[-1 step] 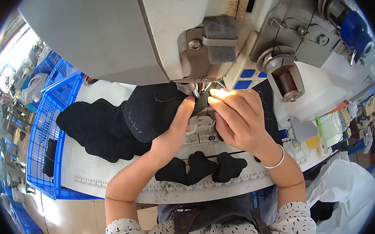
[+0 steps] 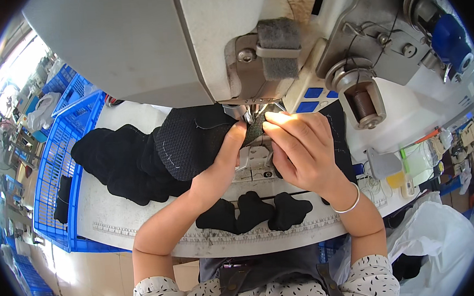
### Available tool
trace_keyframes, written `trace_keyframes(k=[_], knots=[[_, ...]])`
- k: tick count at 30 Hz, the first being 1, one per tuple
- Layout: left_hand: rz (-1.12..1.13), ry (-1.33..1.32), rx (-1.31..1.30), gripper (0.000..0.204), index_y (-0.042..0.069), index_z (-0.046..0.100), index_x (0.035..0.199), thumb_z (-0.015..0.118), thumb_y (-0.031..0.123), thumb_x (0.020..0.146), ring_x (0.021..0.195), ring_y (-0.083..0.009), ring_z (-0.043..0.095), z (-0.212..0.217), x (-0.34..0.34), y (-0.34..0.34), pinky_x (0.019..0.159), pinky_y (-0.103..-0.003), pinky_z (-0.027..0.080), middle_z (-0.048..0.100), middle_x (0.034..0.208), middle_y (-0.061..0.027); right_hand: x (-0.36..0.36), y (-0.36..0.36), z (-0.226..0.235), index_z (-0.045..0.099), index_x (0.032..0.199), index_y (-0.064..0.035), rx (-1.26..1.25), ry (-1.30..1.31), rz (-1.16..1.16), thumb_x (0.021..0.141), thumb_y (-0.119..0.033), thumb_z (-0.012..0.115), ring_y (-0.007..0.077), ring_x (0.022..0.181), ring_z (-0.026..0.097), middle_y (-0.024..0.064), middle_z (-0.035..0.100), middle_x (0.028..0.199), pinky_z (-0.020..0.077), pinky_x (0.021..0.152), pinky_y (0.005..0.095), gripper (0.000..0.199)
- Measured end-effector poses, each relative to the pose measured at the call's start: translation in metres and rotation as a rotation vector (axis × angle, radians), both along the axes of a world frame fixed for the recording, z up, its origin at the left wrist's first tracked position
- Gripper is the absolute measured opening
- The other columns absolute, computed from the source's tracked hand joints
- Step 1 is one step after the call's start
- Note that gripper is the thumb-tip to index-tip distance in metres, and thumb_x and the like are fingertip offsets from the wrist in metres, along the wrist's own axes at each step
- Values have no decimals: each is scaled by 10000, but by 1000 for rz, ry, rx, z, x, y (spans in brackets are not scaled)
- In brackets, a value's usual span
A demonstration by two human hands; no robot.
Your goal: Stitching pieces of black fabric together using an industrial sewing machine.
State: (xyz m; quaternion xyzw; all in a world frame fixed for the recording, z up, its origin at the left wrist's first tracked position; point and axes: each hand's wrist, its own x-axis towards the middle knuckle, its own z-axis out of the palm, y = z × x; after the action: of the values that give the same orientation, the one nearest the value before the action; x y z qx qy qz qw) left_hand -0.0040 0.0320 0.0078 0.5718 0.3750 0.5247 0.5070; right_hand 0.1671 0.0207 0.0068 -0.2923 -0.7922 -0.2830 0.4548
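Note:
Black mesh fabric [image 2: 190, 143] lies under the presser foot [image 2: 250, 114] of a sewing machine [image 2: 265, 85]. Close to the left of the foot, my left hand [image 2: 220, 163] pinches the fabric, its thumb on top and the other fingers mostly hidden. Just right of the foot, my right hand [image 2: 303, 146] has its fingertips closed on the edge of the same fabric. White stitch marks show on the mesh at the left. Beside it is a bunched pile of black cloth [image 2: 122, 161]. Small black fabric pieces [image 2: 254, 211] rest on the table edge in front of my hands.
A blue plastic crate [image 2: 57, 177] stands left of the white table [image 2: 103, 207], which has a ruler strip along its front. A brown thread bobbin [image 2: 364, 103] sits on the machine at right. A white plastic bag [image 2: 435, 238] hangs at the lower right.
Both hands and the fabric stay in place. The dark thread on the machine head has shifted slightly.

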Motion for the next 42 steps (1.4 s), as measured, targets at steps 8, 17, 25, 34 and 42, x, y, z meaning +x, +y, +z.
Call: trace_keyframes(k=[8, 17, 25, 34, 42], knots=[[-387, 710, 454, 169, 12, 636, 889, 594, 166, 833, 727, -165, 616, 22, -56, 50, 615, -260, 498, 640, 827, -92, -2, 5, -1, 616, 924, 7, -17, 22, 16, 624, 3, 604, 240, 785, 537, 102, 614, 958, 418, 690, 328, 300], [-218, 109, -173, 363, -78, 546, 1040, 687, 41, 728, 822, -172, 618, 28, -59, 35, 727, -270, 517, 624, 970, -123, 3, 1, 2, 614, 925, -27, -30, 9, 58, 615, 22, 607, 235, 810, 550, 78, 610, 968, 413, 685, 332, 314], [-279, -117, -143, 237, -62, 592, 994, 620, 16, 772, 760, -117, 608, 19, -44, 5, 674, -234, 502, 649, 885, -90, 5, -2, 2, 615, 926, -14, -51, -11, 33, 619, 19, 602, 243, 856, 568, 80, 610, 964, 427, 696, 339, 309], [-222, -158, -140, 203, -44, 595, 991, 610, 20, 799, 750, -112, 608, 17, -35, -7, 674, -242, 515, 649, 888, -83, 5, -4, 2, 614, 927, -5, -60, -23, 24, 619, 15, 604, 253, 877, 575, 84, 613, 961, 441, 720, 352, 309], [-170, -203, -108, 151, -21, 599, 964, 598, 36, 825, 742, -85, 587, 10, -25, -14, 666, -232, 500, 640, 860, -44, 5, -5, 3, 613, 927, 1, -58, -18, 19, 606, 22, 611, 256, 881, 574, 91, 614, 962, 444, 722, 357, 321]])
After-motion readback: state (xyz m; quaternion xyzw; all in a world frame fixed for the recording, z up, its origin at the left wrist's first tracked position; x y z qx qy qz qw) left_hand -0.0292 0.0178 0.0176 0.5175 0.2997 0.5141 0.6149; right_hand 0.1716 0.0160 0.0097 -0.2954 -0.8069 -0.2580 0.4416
